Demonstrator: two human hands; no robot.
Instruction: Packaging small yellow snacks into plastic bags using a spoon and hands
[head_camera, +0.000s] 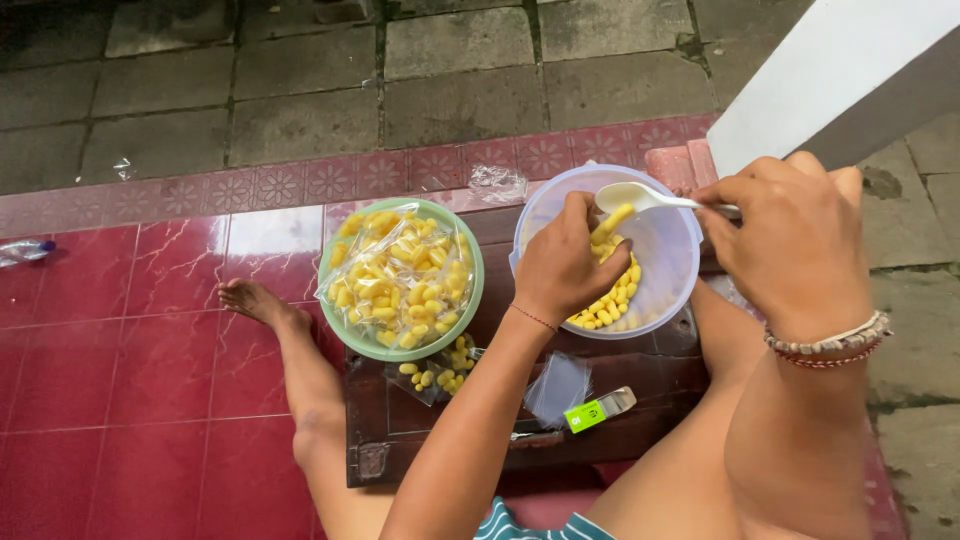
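My right hand (795, 240) grips the handle of a white plastic spoon (640, 197) whose bowl hangs over a clear plastic bowl (672, 262) of yellow snack pieces (605, 300). My left hand (562, 265) reaches into that bowl, its fingers pinched on a small clear bag at the spoon's tip, with yellow pieces at its mouth. Left of it stands a green bowl (340, 325) heaped with filled clear bags of the same yellow snack (400, 275).
Both bowls rest on a low dark wooden board (450, 440) on red floor tiles. On the board lie a filled small bag (435, 375), empty clear bags (558, 385) and a green lighter (598, 410). My left leg and foot (255, 300) stretch beside it. A white post (840, 70) rises at right.
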